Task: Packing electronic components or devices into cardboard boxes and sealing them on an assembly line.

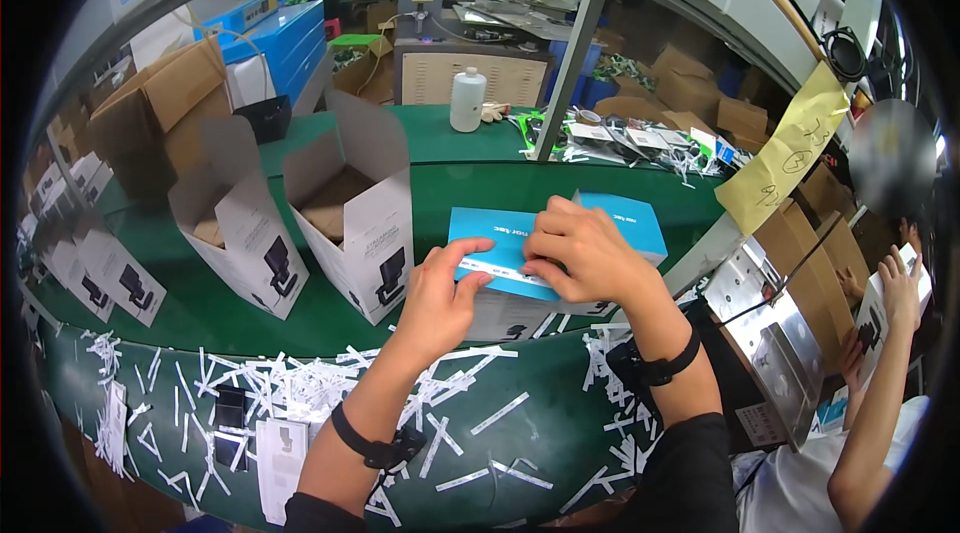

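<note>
A closed product box with a blue top (625, 223) and white sides lies on the green conveyor belt (470, 183) in front of me. My left hand (440, 293) presses its fingertips on the near left edge of the blue top. My right hand (585, 253) rests over the middle of the top, fingers curled down on a white strip there. Both wrists wear black straps.
Two open white cartons (365, 223) (240, 228) stand left of the box, with more flat ones at the far left. Several white paper strips (300, 383) litter the green table edge. A white bottle (467, 98) stands behind. Another person's arm (880, 403) holds a box at right beside a metal machine (775, 333).
</note>
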`<state>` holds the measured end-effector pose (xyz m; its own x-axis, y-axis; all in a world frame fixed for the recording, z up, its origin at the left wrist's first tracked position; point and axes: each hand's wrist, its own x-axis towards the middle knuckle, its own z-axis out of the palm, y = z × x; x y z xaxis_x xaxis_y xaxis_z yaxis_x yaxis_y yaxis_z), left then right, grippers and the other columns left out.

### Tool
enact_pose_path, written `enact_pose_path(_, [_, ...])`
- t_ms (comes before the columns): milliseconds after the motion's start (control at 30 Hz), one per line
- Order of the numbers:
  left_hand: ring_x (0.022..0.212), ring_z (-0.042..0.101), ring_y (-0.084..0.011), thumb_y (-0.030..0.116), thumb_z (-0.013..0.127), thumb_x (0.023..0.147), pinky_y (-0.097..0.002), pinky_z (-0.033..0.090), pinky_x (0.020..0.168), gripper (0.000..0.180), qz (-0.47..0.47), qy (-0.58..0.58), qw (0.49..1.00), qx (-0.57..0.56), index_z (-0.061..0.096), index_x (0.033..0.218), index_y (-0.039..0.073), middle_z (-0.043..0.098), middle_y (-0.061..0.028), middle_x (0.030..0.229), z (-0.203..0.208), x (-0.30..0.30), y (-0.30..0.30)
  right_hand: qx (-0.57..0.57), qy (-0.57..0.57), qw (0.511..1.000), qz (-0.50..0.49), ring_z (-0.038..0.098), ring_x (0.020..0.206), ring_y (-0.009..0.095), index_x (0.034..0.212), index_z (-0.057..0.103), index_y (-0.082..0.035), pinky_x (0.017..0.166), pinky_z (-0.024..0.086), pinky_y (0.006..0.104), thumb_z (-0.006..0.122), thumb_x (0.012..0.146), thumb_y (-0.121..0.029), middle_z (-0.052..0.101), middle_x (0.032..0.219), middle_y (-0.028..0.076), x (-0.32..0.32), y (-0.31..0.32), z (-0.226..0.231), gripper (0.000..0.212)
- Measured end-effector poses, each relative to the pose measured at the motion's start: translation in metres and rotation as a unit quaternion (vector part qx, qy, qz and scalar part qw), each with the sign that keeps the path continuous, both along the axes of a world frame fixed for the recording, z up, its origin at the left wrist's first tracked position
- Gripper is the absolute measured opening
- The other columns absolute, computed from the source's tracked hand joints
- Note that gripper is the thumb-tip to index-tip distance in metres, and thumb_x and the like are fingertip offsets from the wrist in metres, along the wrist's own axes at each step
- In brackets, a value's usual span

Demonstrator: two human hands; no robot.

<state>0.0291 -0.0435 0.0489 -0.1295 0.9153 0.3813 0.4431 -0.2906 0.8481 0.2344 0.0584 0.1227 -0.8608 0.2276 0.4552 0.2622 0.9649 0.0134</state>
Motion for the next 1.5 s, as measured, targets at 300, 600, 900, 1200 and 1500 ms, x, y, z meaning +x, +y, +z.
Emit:
enact_pose_path(300, [0.092,0.068,-0.0298,0.006,0.067,0.091,-0.0373,0.052,0.084,0.033,0.004,0.024,1.0,0.012,0.066,0.124,0.006,0.068,-0.018,0.101,0.002,0.007,0.005,0.01,0.05,0.999,-0.007,0.054,0.076,0.025,0.081,0.068,-0.011,0.055,0.043,0.038,0.081,0.073,-0.018,0.057,0.078,0.002,0.014,0.006,-0.009,0.017])
enact_pose_path(600, [0.09,0.067,-0.0311,0.005,0.069,0.089,-0.038,0.051,0.082,0.035,-0.013,0.037,0.999,0.007,0.065,0.124,0.008,0.067,-0.0176,0.1,0.004,0.007,0.007,-0.03,0.03,0.999,0.017,0.052,0.074,0.024,0.082,0.069,-0.011,0.055,0.039,0.0379,0.083,0.073,-0.025,0.058,0.076,0.001,0.02,0.005,-0.007,0.022])
enact_pose_path(900, [0.096,0.065,-0.0372,0.003,0.073,0.084,-0.0424,0.051,0.087,0.058,-0.031,0.08,0.996,0.003,0.056,0.14,0.006,0.068,-0.0217,0.105,0.009,0.009,0.008,-0.192,-0.05,0.976,0.089,0.056,0.07,0.027,0.08,0.068,-0.006,0.061,0.044,0.0388,0.083,0.075,-0.016,0.061,0.072,0.006,0.024,0.006,-0.004,0.018])
enact_pose_path(1200, [0.086,0.061,-0.0352,0.019,0.079,0.085,-0.0425,0.05,0.08,0.065,-0.073,0.167,0.982,0.054,0.054,0.143,0.002,0.066,-0.025,0.093,0.025,0.014,0.016,-0.253,0.131,0.956,-0.077,0.064,0.081,0.024,0.116,0.072,-0.006,0.071,0.051,0.0348,0.087,0.076,-0.031,0.068,0.109,0.01,0.066,-0.025,0.003,0.05])
enact_pose_path(1500, [0.082,0.063,-0.0332,0.026,0.08,0.083,-0.0412,0.052,0.079,0.047,0.005,0.261,0.963,0.062,0.071,0.125,0.007,0.07,-0.021,0.088,0.026,0.013,0.028,-0.184,0.215,0.956,-0.07,0.07,0.112,0.035,0.119,0.073,-0.002,0.094,0.055,0.0377,0.088,0.073,-0.023,0.069,0.129,0.017,0.055,0.013,-0.063,0.053])
